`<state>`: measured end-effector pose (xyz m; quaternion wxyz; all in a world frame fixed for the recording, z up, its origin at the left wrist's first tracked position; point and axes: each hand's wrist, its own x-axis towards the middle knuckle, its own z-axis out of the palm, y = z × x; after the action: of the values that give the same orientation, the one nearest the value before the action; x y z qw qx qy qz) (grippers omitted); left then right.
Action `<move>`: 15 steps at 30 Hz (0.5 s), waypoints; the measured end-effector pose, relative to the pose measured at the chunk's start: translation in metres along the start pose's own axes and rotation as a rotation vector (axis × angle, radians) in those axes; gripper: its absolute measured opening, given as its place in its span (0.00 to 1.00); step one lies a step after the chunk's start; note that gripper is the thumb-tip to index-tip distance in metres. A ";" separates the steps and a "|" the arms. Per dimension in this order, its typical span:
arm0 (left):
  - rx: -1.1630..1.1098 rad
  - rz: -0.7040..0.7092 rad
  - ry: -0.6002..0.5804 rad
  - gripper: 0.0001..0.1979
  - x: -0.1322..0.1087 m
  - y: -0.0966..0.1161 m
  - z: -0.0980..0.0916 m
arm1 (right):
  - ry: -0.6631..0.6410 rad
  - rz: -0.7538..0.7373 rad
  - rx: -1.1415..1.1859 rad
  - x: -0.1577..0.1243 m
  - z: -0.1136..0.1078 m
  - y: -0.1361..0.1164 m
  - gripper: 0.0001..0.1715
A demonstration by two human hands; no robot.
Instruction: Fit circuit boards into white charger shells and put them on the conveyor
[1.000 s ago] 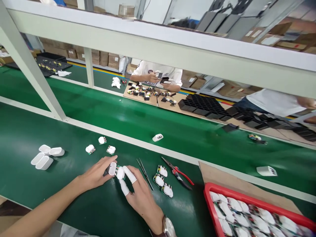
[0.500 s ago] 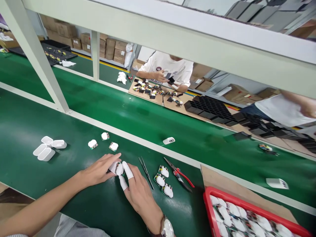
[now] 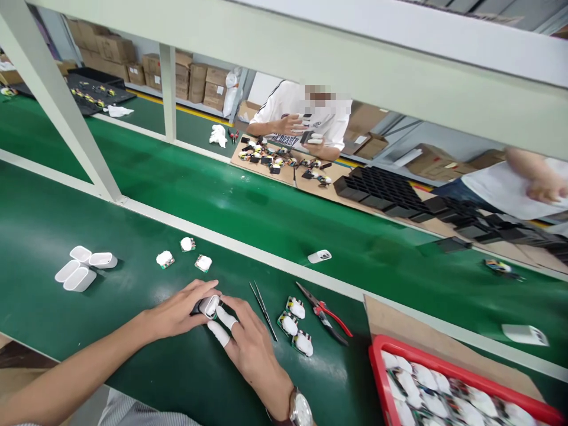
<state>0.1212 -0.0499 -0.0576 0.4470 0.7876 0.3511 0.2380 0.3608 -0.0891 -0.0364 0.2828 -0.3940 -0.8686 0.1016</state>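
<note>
My left hand (image 3: 180,310) and my right hand (image 3: 248,343) meet over a small white charger shell (image 3: 208,306) on the green bench mat. Both hands pinch it, left from the left side, right from the right, with white finger cots on the right fingertips. A watch sits on my right wrist. Tweezers (image 3: 262,302) lie just right of my hands. Three white-capped circuit boards (image 3: 293,325) lie beyond them, then red-handled pliers (image 3: 323,313).
Empty white shells (image 3: 82,269) sit at the left; three small boards (image 3: 184,254) lie ahead. A red tray (image 3: 444,390) of boards is at bottom right. White chargers (image 3: 319,256) ride the conveyor. Two people work across the line behind black trays (image 3: 386,192).
My hands have closed tighter around the shell and lowered it toward the mat. The chargers on the conveyor have drifted right. The camera has tilted slightly.
</note>
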 end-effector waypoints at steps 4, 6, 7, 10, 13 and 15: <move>0.028 -0.026 -0.011 0.43 0.000 -0.001 0.002 | -0.003 0.041 -0.003 0.005 0.004 -0.002 0.15; 0.056 -0.013 0.021 0.40 -0.002 -0.002 0.003 | -0.003 0.044 0.044 0.008 0.003 -0.002 0.17; 0.069 -0.004 0.046 0.37 -0.002 -0.002 0.003 | -0.004 0.037 0.069 0.009 0.002 -0.002 0.19; 0.101 0.081 0.132 0.24 -0.003 -0.003 0.003 | 0.034 0.051 0.051 0.005 -0.002 0.007 0.24; 0.165 0.245 0.180 0.13 -0.001 -0.008 0.001 | 0.133 0.210 -0.166 -0.009 -0.004 0.028 0.27; 0.212 0.320 0.193 0.09 0.001 -0.010 -0.001 | 0.146 0.312 -0.345 -0.020 -0.003 0.045 0.24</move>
<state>0.1173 -0.0451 -0.0654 0.2823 0.8494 0.2860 0.3422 0.4014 -0.0741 -0.0602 0.2544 -0.5720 -0.7791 -0.0347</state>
